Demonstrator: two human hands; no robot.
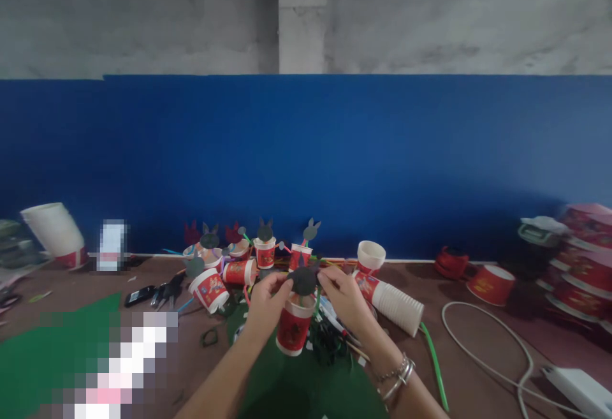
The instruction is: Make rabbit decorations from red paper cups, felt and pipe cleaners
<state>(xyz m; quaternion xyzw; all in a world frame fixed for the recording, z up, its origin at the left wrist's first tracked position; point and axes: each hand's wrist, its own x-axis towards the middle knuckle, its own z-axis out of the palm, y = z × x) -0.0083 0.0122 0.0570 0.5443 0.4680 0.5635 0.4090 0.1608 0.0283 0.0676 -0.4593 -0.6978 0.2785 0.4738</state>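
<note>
A red paper cup (292, 330) with a white rim stands before me on a dark green sheet (310, 390). Above its mouth is a dark paper animal-head cutout (305, 280) with pointed ears. My left hand (271, 298) pinches the cutout's left edge between thumb and fingers. On the other side, my right hand (342, 294) pinches it near an ear; bracelets circle that wrist. A green strip (318, 301) shows beside the cup's rim. Whether the cutout is fixed to the cup, I cannot tell.
Behind stand several similar cups (265, 254) with animal heads; some lie tipped. A stack of cups (394, 304) lies at right, near a green tube (435, 368). A white cable (482, 336) loops farther right. Scissors (167, 291) lie at left beside a black object (139, 296).
</note>
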